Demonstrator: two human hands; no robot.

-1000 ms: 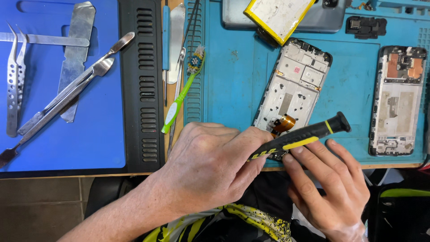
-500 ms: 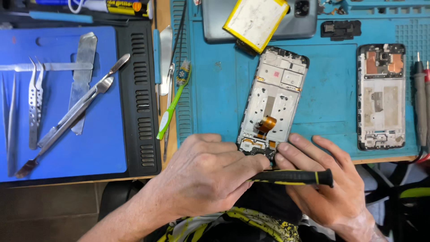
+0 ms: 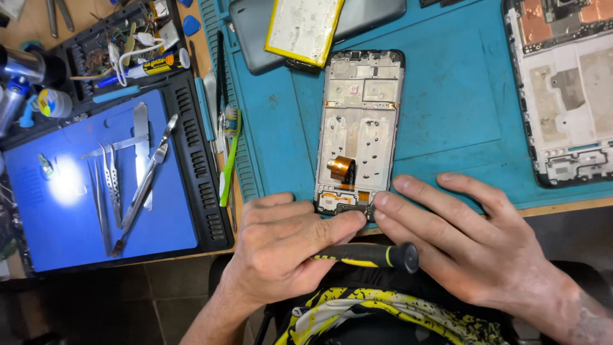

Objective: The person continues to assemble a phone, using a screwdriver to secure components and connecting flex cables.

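Nearest the body, the left hand (image 3: 281, 252) is curled around a black-and-yellow screwdriver (image 3: 367, 255). The tool lies almost level, its long axis running from about nine o'clock to three o'clock, with the black butt end sticking out toward three o'clock under the right hand (image 3: 472, 246); the tip is buried in the left fist, so where it points cannot be told. The left fingers are pressed together round the handle, the index finger stretched toward the bottom edge of the phone frame (image 3: 359, 134).

The right hand is spread flat, holding no tool, its fingertips (image 3: 383, 201) touching the frame's bottom right corner, just beside the left index finger. So both hands meet at that lower edge, and the frame lies at twelve o'clock from the grip, its long axis running six to twelve, roughly square to the screwdriver.

On the frame, an orange flex cable (image 3: 343, 170) curls near the lower middle. Farther off, at twelve o'clock, a yellow-edged battery (image 3: 303, 29) rests on a grey back cover; a second opened phone (image 3: 565, 89) lies at two o'clock, tweezers (image 3: 112, 185) at ten.
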